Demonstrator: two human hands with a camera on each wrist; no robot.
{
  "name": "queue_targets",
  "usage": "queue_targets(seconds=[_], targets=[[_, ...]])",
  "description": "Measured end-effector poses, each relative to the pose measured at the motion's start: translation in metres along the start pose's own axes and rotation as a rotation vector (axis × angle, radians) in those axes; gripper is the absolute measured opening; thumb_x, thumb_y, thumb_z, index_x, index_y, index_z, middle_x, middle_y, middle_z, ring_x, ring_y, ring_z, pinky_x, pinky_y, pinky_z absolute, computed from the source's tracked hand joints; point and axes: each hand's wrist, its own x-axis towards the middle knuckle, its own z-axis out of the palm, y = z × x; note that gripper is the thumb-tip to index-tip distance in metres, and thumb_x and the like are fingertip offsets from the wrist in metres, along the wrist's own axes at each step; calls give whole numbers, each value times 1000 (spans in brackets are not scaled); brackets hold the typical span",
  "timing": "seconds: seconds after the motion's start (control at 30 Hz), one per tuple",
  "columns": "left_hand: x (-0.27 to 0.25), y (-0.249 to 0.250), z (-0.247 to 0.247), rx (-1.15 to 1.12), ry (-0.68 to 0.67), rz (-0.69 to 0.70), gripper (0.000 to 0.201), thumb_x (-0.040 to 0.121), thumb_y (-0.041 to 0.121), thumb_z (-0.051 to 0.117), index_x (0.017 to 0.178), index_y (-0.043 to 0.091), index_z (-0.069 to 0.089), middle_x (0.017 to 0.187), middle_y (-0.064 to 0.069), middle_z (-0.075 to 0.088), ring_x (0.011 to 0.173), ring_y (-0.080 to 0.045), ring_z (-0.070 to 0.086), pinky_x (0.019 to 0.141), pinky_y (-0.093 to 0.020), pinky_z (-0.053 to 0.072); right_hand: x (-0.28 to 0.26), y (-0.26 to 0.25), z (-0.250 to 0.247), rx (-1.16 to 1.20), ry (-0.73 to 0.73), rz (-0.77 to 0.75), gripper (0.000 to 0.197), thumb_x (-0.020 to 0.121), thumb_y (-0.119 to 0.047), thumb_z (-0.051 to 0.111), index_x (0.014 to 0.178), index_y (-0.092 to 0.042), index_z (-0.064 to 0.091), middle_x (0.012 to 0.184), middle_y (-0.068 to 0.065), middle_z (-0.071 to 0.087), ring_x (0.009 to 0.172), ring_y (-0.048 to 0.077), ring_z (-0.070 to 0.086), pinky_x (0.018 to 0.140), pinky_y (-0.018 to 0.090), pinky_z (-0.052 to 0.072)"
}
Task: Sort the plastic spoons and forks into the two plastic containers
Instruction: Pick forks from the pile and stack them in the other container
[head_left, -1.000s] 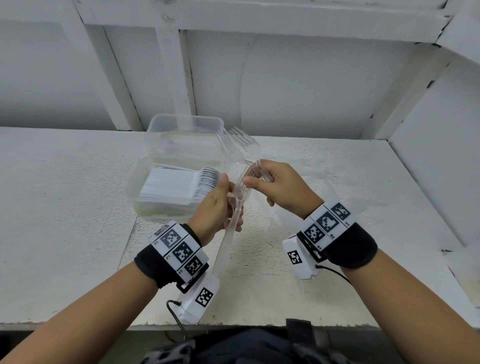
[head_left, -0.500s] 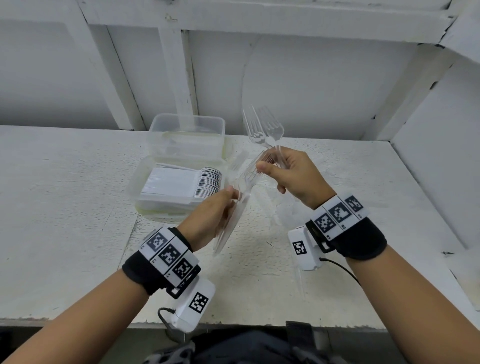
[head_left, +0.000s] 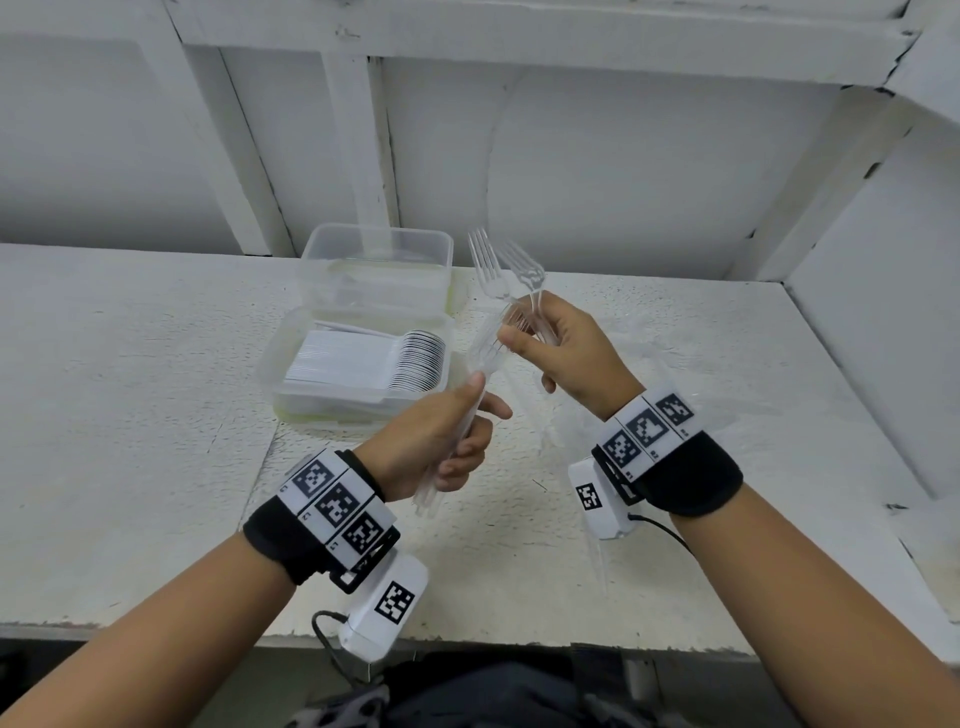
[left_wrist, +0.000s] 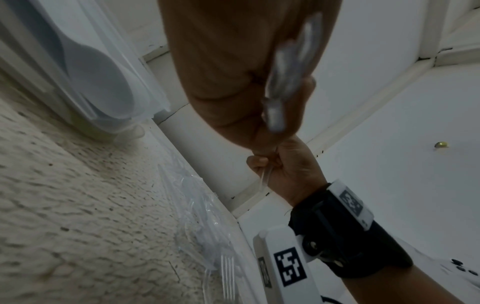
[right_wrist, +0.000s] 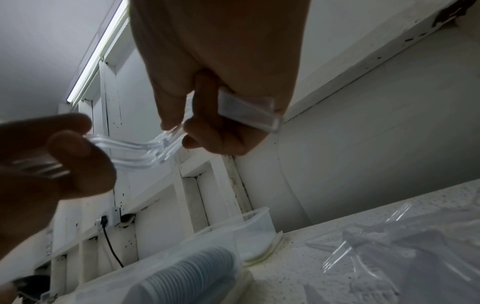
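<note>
At the centre of the head view, a person works clear plastic forks above a white worktop. The left hand is wrapped around the handles of a bundle of clear forks, whose tines angle up and right. The right hand pinches the tines of that bundle between thumb and forefinger, while its curled fingers also grip two separate forks standing tines-up in the upper centre. The step appears to be gathering forks into one aligned stack; it would go best if the handles are squared and the tines nested before moving, with a gentle pinch, since thin clear plastic likely slips and snaps easily. Both wrists are raised clear of the worktop, forearms converging from the lower corners. Left of the hands, the near container holds a row of white spoons; the far container sits just behind it, its contents unclear. More forks lie in clear wrapping at the lower centre of the left wrist view.
</note>
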Motion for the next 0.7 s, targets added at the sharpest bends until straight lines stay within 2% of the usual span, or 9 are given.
queue_targets(seconds=[0.1, 0.13, 0.2, 0.27, 0.33, 0.4, 0.5, 0.6, 0.7], targets=[[0, 2, 1, 69, -23, -4, 49, 79, 54, 39, 92, 8, 52, 43, 2, 30, 29, -8, 28, 33, -12, 28, -4, 3, 6, 6, -33, 6, 41, 87, -21, 65, 121, -38, 49, 114, -17, 56, 83, 1, 58, 41, 25, 42], [0, 3, 3, 95, -31, -12, 51, 78, 55, 39, 92, 8, 52, 43, 1, 31, 28, -9, 29, 33, -13, 30, -5, 3, 8, -3, -49, 11, 47, 87, -21, 65, 125, -42, 45, 117, -18, 55, 81, -3, 58, 42, 25, 43], [0, 3, 5, 124, -33, -24, 56, 77, 59, 38, 93, 7, 51, 43, 0, 33, 28, -10, 32, 33, -15, 33, -7, 4, 10, -33, -63, 29, 53, 88, -21, 63, 133, -40, 42, 116, -11, 58, 66, -9, 55, 43, 26, 45], [2, 1, 6, 118, -3, -32, 61, 78, 63, 31, 93, 7, 50, 43, 1, 33, 29, -9, 32, 33, -15, 32, -8, 5, 10, -55, -67, 41, 56, 88, -21, 63, 137, -34, 40, 112, -8, 59, 55, -6, 52, 43, 25, 46], [6, -3, 5, 70, 23, -53, 61, 87, 63, 22, 91, 8, 49, 44, 1, 30, 28, -9, 28, 33, -13, 29, -9, 8, 9, -71, -72, 42, 56, 89, -22, 63, 138, -33, 40, 113, -4, 59, 51, -3, 49, 42, 24, 45], [8, -4, 3, -20, 26, -75, 54, 97, 51, 16, 88, 9, 49, 44, 2, 28, 29, -8, 24, 32, -11, 25, -10, 8, 8, -60, -73, 48, 55, 89, -21, 62, 139, -32, 39, 114, 1, 60, 50, -4, 50, 41, 22, 43], [10, -3, -1, -104, 26, -72, 41, 97, 33, 17, 83, 10, 48, 45, 3, 27, 30, -8, 21, 32, -11, 20, -11, 5, 8, 43, -62, 61, 53, 93, -15, 55, 141, -24, 34, 101, -6, 57, 51, -12, 51, 42, 8, 37], [11, -3, -1, -123, 14, -48, 38, 99, 33, 22, 81, 11, 47, 46, 4, 29, 31, -5, 22, 31, -11, 18, -12, 5, 12, 88, -3, 82, 45, 98, -23, 44, 140, -17, 30, 80, -7, 51, 43, -9, 49, 40, 6, 35], [12, -2, -2, -140, 76, -1, 35, 100, 37, 28, 81, 12, 46, 49, 4, 34, 32, -4, 24, 32, -11, 19, -13, 6, 15, 151, 145, 128, 26, 101, -33, 32, 124, -21, 31, 84, 1, 46, 38, -1, 39, 39, 9, 30]])
